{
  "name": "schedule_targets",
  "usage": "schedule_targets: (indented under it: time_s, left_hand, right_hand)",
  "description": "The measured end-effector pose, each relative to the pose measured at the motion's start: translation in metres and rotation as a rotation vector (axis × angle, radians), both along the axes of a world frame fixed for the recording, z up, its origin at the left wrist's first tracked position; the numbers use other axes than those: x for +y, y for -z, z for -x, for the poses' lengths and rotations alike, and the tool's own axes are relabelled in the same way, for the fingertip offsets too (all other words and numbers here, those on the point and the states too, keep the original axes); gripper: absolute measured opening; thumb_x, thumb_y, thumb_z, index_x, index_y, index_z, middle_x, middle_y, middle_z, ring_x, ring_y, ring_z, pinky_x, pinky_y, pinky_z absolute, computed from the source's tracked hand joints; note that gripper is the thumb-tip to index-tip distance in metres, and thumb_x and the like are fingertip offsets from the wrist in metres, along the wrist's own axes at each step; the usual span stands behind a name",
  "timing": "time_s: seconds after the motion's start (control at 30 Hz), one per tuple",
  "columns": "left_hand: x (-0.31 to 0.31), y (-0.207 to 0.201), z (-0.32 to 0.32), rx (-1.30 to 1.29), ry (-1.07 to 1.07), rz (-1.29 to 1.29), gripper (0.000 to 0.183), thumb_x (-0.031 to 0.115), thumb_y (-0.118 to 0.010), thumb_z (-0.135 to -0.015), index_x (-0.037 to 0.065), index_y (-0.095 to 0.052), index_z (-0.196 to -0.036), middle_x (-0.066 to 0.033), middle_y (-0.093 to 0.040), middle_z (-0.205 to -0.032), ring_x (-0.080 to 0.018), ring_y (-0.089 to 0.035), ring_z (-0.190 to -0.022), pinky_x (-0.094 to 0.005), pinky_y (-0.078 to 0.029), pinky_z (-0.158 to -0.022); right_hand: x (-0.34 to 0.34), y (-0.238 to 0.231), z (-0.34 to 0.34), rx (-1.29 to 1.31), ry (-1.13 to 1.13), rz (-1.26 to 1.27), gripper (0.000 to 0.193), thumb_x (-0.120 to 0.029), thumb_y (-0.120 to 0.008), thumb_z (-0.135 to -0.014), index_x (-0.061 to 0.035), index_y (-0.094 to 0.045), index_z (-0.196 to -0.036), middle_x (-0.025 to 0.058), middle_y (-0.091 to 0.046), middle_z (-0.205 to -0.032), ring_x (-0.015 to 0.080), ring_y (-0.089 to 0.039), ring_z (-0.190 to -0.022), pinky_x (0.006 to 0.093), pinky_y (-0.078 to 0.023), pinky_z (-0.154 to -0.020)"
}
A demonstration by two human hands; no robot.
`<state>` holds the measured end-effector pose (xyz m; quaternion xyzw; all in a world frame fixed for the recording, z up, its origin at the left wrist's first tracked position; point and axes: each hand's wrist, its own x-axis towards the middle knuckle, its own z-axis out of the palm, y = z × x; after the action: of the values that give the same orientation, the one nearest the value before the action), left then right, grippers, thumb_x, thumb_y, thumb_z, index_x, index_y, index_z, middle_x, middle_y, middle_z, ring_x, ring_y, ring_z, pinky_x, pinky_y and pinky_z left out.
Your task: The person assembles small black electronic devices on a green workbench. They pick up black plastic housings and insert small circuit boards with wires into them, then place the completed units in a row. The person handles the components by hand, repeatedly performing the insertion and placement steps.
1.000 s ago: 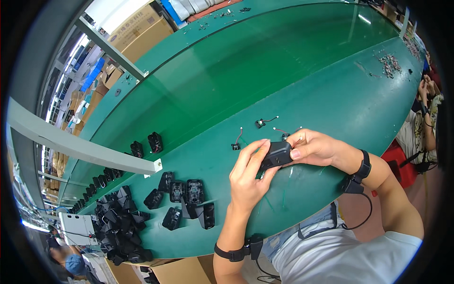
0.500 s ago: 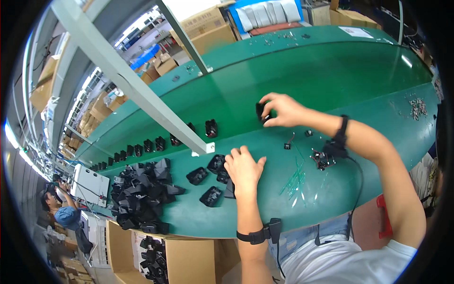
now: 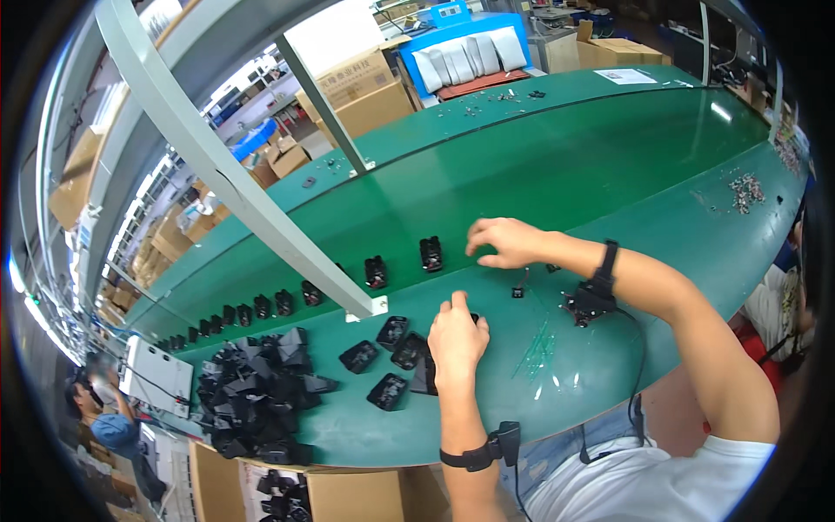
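My left hand (image 3: 459,341) is over the near table, its fingers bent round a black plastic shell (image 3: 475,318) that is mostly hidden. Only a dark edge of it shows beside the thumb. Just left of that hand lie several open black shells, among them one hollow shell (image 3: 387,391) and another shell (image 3: 357,356). Above the green belt's near edge is my right hand (image 3: 506,243), holding nothing, thumb and fingers apart. A filled black housing (image 3: 431,253) stands on the belt to its left. Below that hand a small black part with a wire (image 3: 518,290) rests on the table.
A heap of black shells (image 3: 257,391) covers the table's left side. Filled housings line the belt (image 3: 557,183). A grey metal post (image 3: 252,200) slants down to the table. Green strips (image 3: 537,350), a small wired cluster (image 3: 578,306) and cardboard boxes (image 3: 357,496) are close by.
My right hand has let go of the black housing, which now stands on the belt, and has drawn back nearer. A black shell edge now shows in my left hand. The view has shifted slightly.
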<state>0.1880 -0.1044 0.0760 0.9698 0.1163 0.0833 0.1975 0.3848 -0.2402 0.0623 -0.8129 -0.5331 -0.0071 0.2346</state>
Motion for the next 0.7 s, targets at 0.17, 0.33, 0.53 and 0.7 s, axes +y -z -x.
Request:
schedule_targets:
  time_s: [0.17, 0.33, 0.53, 0.7]
  left_hand:
    - [-0.032, 0.020, -0.021, -0.131, 0.153, 0.067, 0.056, 0.017, -0.080, -0.078, 0.004, -0.055, -0.126, -0.0197, -0.063, -0.118, -0.0396, -0.064, -0.106, -0.0477, -0.053, -0.091]
    - [-0.034, 0.026, -0.019, -0.043, 0.147, -0.041, 0.060, 0.016, -0.081, -0.078, 0.008, -0.052, -0.130, -0.0167, -0.056, -0.126, -0.0377, -0.058, -0.113, -0.0481, -0.050, -0.093]
    - [-0.046, 0.028, -0.028, -0.442, 0.397, 0.042, 0.040, 0.015, -0.081, -0.078, 0.006, -0.065, -0.113, -0.0139, -0.064, -0.118, -0.0335, -0.064, -0.106, -0.0425, -0.051, -0.089]
    - [-0.067, 0.035, -0.031, -0.441, 0.539, 0.391, 0.013, 0.005, -0.073, -0.085, 0.000, -0.069, -0.096, -0.0126, -0.071, -0.094, -0.0280, -0.070, -0.086, -0.0354, -0.055, -0.078]
  right_hand:
    - [-0.088, 0.010, 0.051, 0.062, -0.036, 0.130, 0.042, -0.016, -0.074, -0.080, -0.0110, -0.067, -0.121, 0.0134, -0.063, -0.122, 0.0312, -0.062, -0.110, 0.0449, -0.051, -0.095]
    - [-0.092, 0.020, 0.055, 0.046, 0.001, 0.078, 0.032, -0.018, -0.073, -0.084, -0.0084, -0.068, -0.114, 0.0083, -0.068, -0.110, 0.0292, -0.064, -0.102, 0.0429, -0.052, -0.092]
    - [-0.114, 0.008, 0.079, 0.737, 0.151, -0.184, 0.017, -0.020, -0.069, -0.093, -0.0035, -0.071, -0.098, 0.0055, -0.073, -0.087, 0.0121, -0.068, -0.079, 0.0294, -0.054, -0.074]
    - [-0.137, 0.019, 0.104, 0.856, 0.205, -0.351, 0.020, -0.021, -0.072, -0.091, -0.0008, -0.072, -0.090, 0.0055, -0.072, -0.080, 0.0088, -0.065, -0.069, 0.0274, -0.053, -0.060]
